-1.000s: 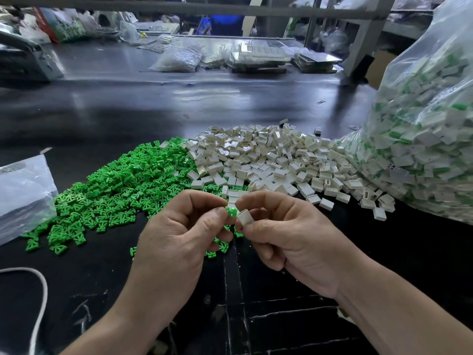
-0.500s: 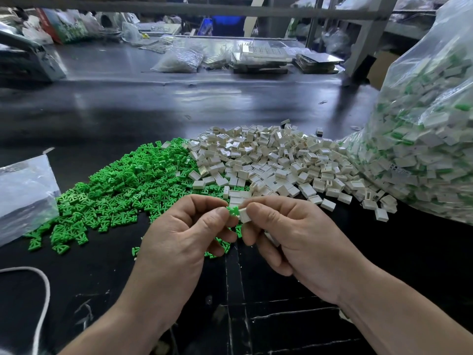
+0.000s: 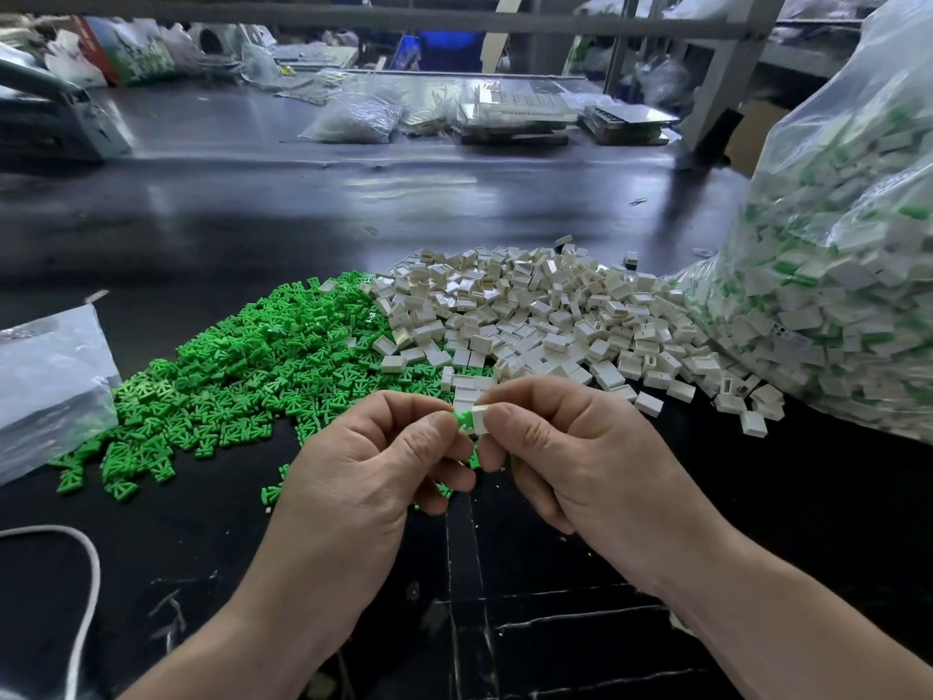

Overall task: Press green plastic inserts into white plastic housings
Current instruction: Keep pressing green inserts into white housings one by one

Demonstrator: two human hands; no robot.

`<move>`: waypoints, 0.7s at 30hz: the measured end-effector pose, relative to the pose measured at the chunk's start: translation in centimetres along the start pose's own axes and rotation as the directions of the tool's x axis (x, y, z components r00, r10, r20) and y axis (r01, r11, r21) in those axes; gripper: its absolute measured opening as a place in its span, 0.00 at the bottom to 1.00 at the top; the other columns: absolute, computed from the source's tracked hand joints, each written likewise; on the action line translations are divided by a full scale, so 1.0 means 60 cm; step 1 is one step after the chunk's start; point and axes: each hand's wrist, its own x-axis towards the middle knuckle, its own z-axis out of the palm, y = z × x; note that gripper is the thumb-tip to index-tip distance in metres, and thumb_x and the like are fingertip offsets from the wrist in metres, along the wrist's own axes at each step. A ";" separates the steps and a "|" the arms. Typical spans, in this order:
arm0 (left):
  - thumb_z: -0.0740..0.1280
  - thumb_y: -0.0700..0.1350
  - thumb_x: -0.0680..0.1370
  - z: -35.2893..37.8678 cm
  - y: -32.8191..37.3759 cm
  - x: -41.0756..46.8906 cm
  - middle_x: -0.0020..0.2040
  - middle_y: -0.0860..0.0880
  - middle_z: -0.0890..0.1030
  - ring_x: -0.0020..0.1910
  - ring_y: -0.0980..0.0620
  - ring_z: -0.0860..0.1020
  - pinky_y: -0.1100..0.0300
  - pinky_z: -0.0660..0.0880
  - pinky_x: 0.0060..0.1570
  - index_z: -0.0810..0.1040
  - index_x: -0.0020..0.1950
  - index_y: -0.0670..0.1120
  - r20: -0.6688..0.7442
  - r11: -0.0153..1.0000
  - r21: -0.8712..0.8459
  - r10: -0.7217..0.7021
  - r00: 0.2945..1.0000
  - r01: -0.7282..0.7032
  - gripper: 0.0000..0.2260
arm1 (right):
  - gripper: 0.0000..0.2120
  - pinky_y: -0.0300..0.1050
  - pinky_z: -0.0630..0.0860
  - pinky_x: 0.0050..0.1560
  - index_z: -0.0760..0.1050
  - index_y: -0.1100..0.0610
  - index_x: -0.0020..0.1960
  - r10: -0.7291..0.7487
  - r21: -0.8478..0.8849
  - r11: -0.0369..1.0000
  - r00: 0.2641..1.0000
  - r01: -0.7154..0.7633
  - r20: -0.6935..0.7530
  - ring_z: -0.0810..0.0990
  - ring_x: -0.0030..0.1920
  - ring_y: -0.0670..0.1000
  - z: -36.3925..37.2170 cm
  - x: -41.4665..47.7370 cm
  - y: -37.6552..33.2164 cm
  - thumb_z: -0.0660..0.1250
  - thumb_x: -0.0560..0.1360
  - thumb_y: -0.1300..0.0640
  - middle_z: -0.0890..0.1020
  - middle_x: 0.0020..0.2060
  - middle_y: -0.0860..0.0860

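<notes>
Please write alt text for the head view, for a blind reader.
The left hand pinches a green insert against a white housing pinched by the right hand, above a black table. Behind them lie a pile of green inserts and a pile of white housings; a clear bag of white and green parts stands at the right.

Light: bright, even, perhaps overhead.
Glare: sheen on table (image 3: 404, 189) beyond right hand (image 3: 580, 462).
Edges: bowed, far beyond it.
Focus: far clutter (image 3: 510, 113) soft.
</notes>
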 end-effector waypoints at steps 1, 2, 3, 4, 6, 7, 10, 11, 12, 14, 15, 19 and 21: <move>0.69 0.50 0.69 0.001 0.001 0.000 0.39 0.43 0.84 0.34 0.49 0.82 0.64 0.75 0.30 0.83 0.43 0.50 0.007 1.000 -0.007 -0.011 1.000 0.011 0.07 | 0.07 0.35 0.66 0.24 0.82 0.50 0.47 -0.003 -0.055 0.999 1.000 0.002 -0.011 0.70 0.26 0.45 0.000 -0.001 0.000 0.68 0.76 0.49 0.82 0.35 0.49; 0.70 0.50 0.69 0.002 0.001 -0.001 0.38 0.43 0.84 0.34 0.49 0.82 0.64 0.74 0.29 0.83 0.43 0.49 0.015 1.000 -0.017 -0.021 1.000 0.021 0.07 | 0.07 0.34 0.67 0.24 0.81 0.51 0.46 -0.006 -0.109 0.994 1.000 0.005 -0.015 0.71 0.26 0.45 0.001 -0.001 0.000 0.67 0.77 0.49 0.81 0.34 0.49; 0.70 0.50 0.68 0.003 0.002 -0.001 0.38 0.43 0.84 0.33 0.49 0.82 0.64 0.74 0.29 0.83 0.42 0.49 0.020 0.999 -0.028 -0.033 0.999 0.033 0.07 | 0.07 0.34 0.67 0.25 0.81 0.51 0.46 -0.011 -0.148 0.989 1.000 0.009 -0.013 0.71 0.26 0.44 0.001 -0.001 0.001 0.67 0.79 0.50 0.81 0.34 0.48; 0.70 0.50 0.68 0.004 0.003 -0.001 0.38 0.42 0.84 0.33 0.48 0.81 0.63 0.75 0.28 0.83 0.42 0.49 0.027 0.998 -0.040 -0.044 0.999 0.046 0.07 | 0.08 0.34 0.67 0.25 0.80 0.51 0.46 -0.014 -0.171 0.985 1.000 0.013 -0.008 0.71 0.26 0.44 0.001 -0.002 0.002 0.66 0.80 0.51 0.80 0.33 0.48; 0.69 0.49 0.68 0.006 0.005 -0.002 0.37 0.41 0.84 0.33 0.48 0.81 0.63 0.75 0.28 0.83 0.41 0.49 0.043 0.997 -0.050 -0.060 0.997 0.062 0.07 | 0.08 0.34 0.68 0.26 0.80 0.51 0.46 -0.015 -0.191 0.982 1.000 0.015 0.003 0.71 0.27 0.44 0.001 -0.003 0.002 0.65 0.81 0.51 0.80 0.33 0.48; 0.69 0.49 0.69 0.006 0.006 -0.003 0.37 0.42 0.84 0.32 0.48 0.81 0.63 0.75 0.28 0.83 0.41 0.49 0.052 0.997 -0.044 -0.062 0.997 0.064 0.06 | 0.09 0.34 0.68 0.26 0.80 0.51 0.46 -0.006 -0.193 0.981 1.000 0.008 0.014 0.71 0.27 0.44 0.000 -0.003 0.001 0.65 0.81 0.51 0.80 0.33 0.47; 0.68 0.47 0.70 0.004 0.006 -0.003 0.36 0.41 0.83 0.32 0.47 0.82 0.62 0.75 0.27 0.82 0.40 0.45 0.077 0.997 -0.011 -0.078 0.994 0.079 0.06 | 0.10 0.35 0.66 0.26 0.79 0.53 0.44 0.047 -0.221 0.975 0.997 -0.032 0.062 0.70 0.27 0.43 -0.005 -0.002 -0.004 0.64 0.82 0.52 0.79 0.32 0.47; 0.67 0.45 0.72 0.003 0.005 -0.002 0.36 0.40 0.83 0.32 0.46 0.82 0.61 0.75 0.27 0.81 0.41 0.43 0.093 0.996 0.006 -0.088 0.992 0.088 0.07 | 0.10 0.35 0.66 0.26 0.79 0.53 0.44 0.061 -0.258 0.965 0.995 -0.039 0.077 0.70 0.27 0.42 -0.007 -0.001 -0.005 0.64 0.82 0.52 0.79 0.32 0.46; 0.66 0.43 0.74 0.001 0.004 -0.001 0.36 0.40 0.83 0.32 0.46 0.82 0.61 0.76 0.27 0.79 0.43 0.41 0.116 0.995 0.026 -0.098 0.988 0.096 0.06 | 0.10 0.34 0.66 0.27 0.79 0.52 0.44 0.070 -0.305 0.951 0.993 -0.039 0.093 0.70 0.27 0.41 -0.008 0.000 -0.006 0.65 0.82 0.53 0.79 0.32 0.46; 0.65 0.41 0.77 -0.001 0.004 -0.001 0.36 0.40 0.83 0.33 0.45 0.82 0.61 0.77 0.29 0.78 0.44 0.39 0.159 0.992 0.057 -0.120 0.980 0.112 0.06 | 0.09 0.32 0.66 0.28 0.79 0.52 0.44 0.073 -0.372 0.928 0.991 -0.025 0.116 0.71 0.27 0.40 -0.010 -0.001 -0.007 0.65 0.82 0.53 0.79 0.32 0.45; 0.64 0.41 0.77 -0.002 0.004 -0.001 0.37 0.39 0.84 0.33 0.45 0.82 0.61 0.77 0.29 0.78 0.44 0.39 0.171 0.992 0.051 -0.125 0.977 0.117 0.06 | 0.09 0.31 0.66 0.29 0.79 0.52 0.44 0.070 -0.374 0.927 0.991 -0.021 0.117 0.71 0.28 0.40 -0.010 -0.001 -0.007 0.65 0.82 0.53 0.79 0.32 0.45; 0.67 0.47 0.71 0.003 0.003 -0.001 0.38 0.38 0.83 0.33 0.45 0.82 0.60 0.77 0.30 0.81 0.39 0.45 0.164 0.992 -0.023 -0.118 0.979 0.123 0.07 | 0.10 0.33 0.66 0.27 0.79 0.54 0.44 0.053 -0.306 0.952 0.996 -0.030 0.069 0.70 0.27 0.41 -0.005 -0.003 -0.002 0.65 0.82 0.53 0.79 0.32 0.45; 0.69 0.49 0.69 0.004 0.001 -0.001 0.37 0.37 0.83 0.32 0.45 0.81 0.61 0.76 0.30 0.82 0.39 0.46 0.145 0.990 -0.071 -0.111 0.983 0.122 0.07 | 0.10 0.33 0.66 0.27 0.79 0.54 0.44 0.043 -0.262 0.965 0.999 -0.033 0.032 0.71 0.27 0.41 0.000 -0.005 0.003 0.64 0.82 0.52 0.78 0.32 0.46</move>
